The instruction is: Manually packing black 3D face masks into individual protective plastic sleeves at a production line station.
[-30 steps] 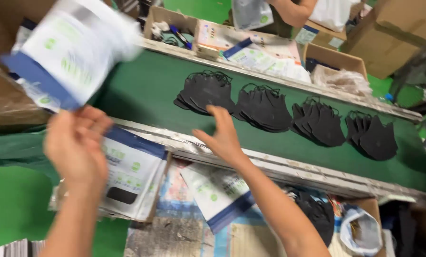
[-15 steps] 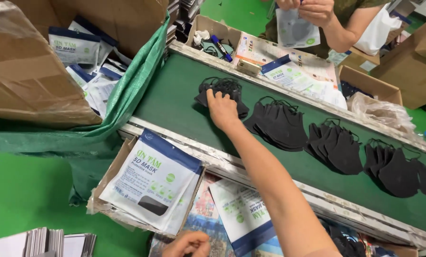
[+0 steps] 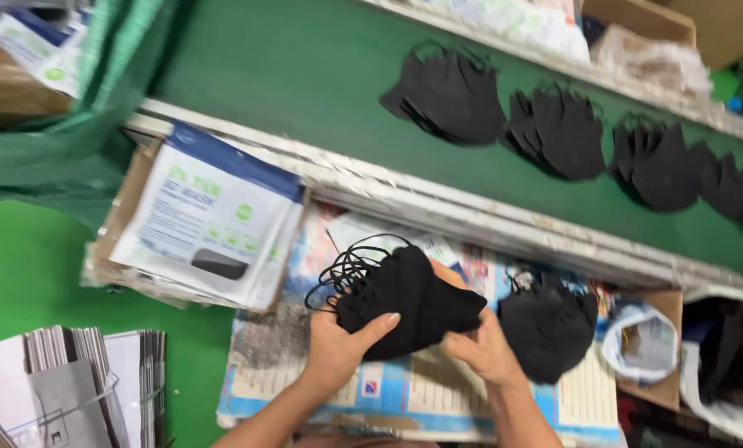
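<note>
both hands low at centre, over a desk [image 3: 438,394] spread with printed paper sheets. left hand [image 3: 338,344] grips the near-left end of a stack of black face masks [image 3: 409,300], thumb laid across the top, fingers clamped underneath. right hand [image 3: 483,348] holds the stack's right end, fingers closed on its lower edge. the stack sits tilted between the two hands, just above the desk, its thin black ear loops [image 3: 347,270] fanned out at the upper left.

just right of the right hand: a second pile of black masks [image 3: 550,323] lying on the paper, partly hidden by the wrist. further right, a clear plastic bag [image 3: 645,344] in a cardboard box.

left of the hands: a shallow cardboard tray [image 3: 114,224] holding a pile of flat pouches [image 3: 214,220], white with a blue top band, small green round marks and a dark window low down. lower left corner: a bundle of grey and white flat cartons [image 3: 73,382] standing on edge on green floor.

beyond a metal rail [image 3: 471,220] runs a green conveyor belt [image 3: 305,91] carrying four fanned bunches of black masks [image 3: 554,133] in a row, well apart from the hands. green sheeting [image 3: 81,141] drapes at upper left beside more white-and-blue pouches; blurred boxes line the far side of the belt.
</note>
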